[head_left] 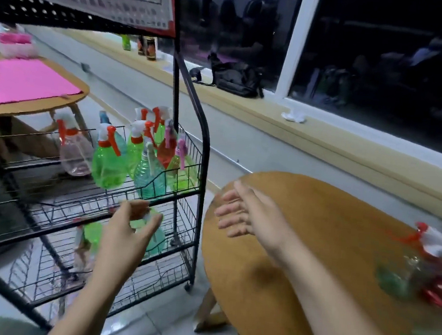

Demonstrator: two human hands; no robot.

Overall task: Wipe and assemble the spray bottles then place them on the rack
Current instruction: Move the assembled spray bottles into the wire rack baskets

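A: Left grip (129, 228) curved about green bottle (156, 241) at rack's (204, 166) middle shelf; too blurred to tell if it was clamped. Right grip (240, 213) was spread, empty, over worktop (329, 230).
B: Judged risk: let go crooked, bottle could have toppled on the wire.

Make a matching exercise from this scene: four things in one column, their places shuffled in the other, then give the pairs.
Things:
1. left hand
2. right hand
3. black bag
4. pink sheet

Places:
A. on the window ledge
B. above the near wooden table
C. at the middle shelf of the rack
D. on the far table

Pairs: 1-C; 2-B; 3-A; 4-D
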